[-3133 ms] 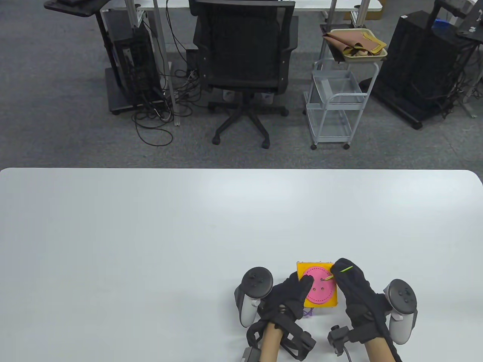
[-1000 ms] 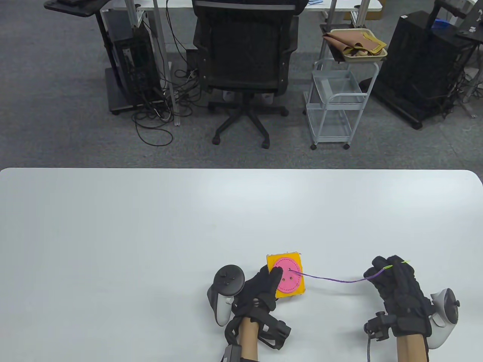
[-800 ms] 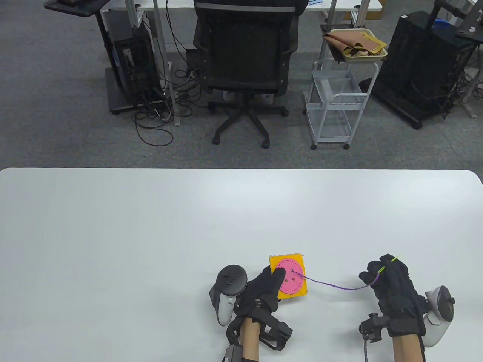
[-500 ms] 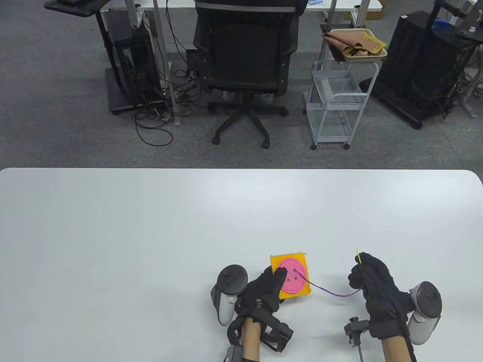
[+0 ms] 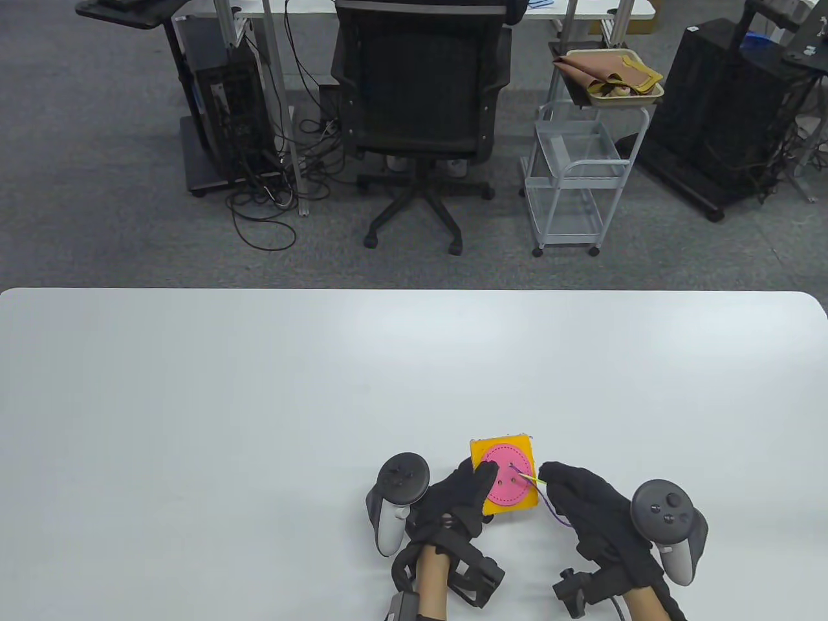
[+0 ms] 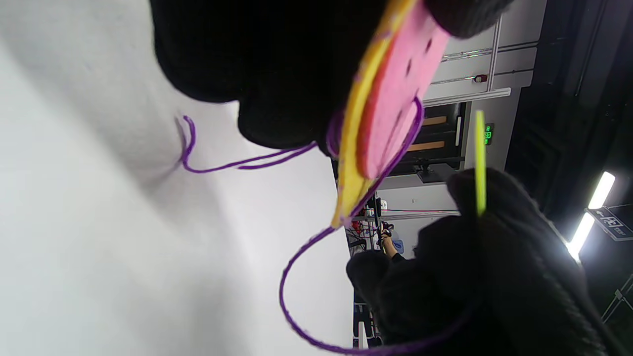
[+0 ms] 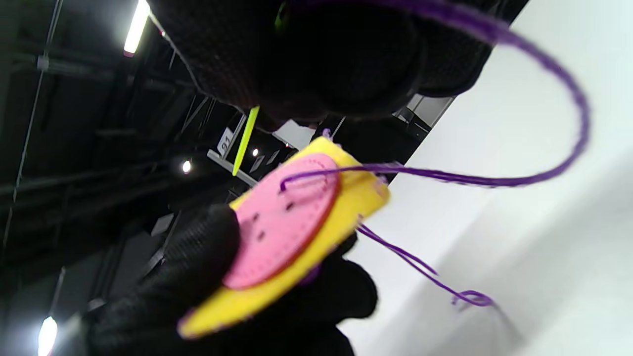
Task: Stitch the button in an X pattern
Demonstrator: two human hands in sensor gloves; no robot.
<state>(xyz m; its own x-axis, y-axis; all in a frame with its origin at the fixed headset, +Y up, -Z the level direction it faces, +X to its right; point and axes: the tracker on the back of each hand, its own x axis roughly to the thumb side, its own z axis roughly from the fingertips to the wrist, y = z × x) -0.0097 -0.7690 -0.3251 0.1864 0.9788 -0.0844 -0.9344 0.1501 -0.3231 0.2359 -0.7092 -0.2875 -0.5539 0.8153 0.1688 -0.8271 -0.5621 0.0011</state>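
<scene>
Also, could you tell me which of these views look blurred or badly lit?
Table view: sharp, evenly lit. Left wrist view: the left hand is featureless black, the felt button soft. Right wrist view: the purple thread smears and ceiling lights flare.

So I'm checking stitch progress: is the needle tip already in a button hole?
No, in the right wrist view the needle tip hangs clear above the button.

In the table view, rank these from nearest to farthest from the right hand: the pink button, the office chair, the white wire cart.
From the right hand:
1. Pink button, just to its left, held up by the left hand.
2. White wire cart, on the floor beyond the table, roughly straight ahead.
3. Office chair, beyond the table, farther left.
</scene>
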